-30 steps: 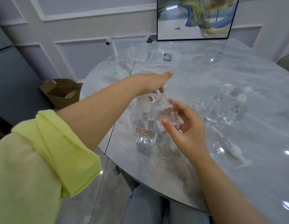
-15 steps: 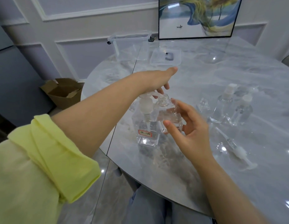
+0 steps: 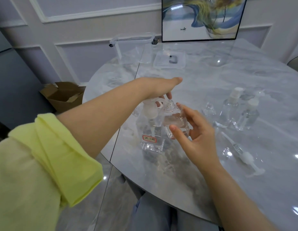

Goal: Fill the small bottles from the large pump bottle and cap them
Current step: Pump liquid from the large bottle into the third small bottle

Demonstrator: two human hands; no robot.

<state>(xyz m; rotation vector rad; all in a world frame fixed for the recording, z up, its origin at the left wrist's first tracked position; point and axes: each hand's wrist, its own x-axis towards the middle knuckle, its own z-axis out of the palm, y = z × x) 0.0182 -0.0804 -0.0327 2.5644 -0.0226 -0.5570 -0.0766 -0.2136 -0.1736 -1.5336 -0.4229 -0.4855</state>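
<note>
Right hand point(image 3: 197, 137) grips small bottle point(image 3: 175, 120) above grey marble table point(image 3: 228, 80).

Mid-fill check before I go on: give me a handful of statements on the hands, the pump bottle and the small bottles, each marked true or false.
1. The left hand rests on the pump head of the large pump bottle. True.
2. The right hand holds an uncapped small bottle with its mouth at the pump spout. True.
3. The held small bottle is dry inside. False: clear liquid shows in it.
4. Two capped small bottles stand on the table to the right. True.
5. The loose pump cap stands upright. False: it lies on its side on the table.
</note>
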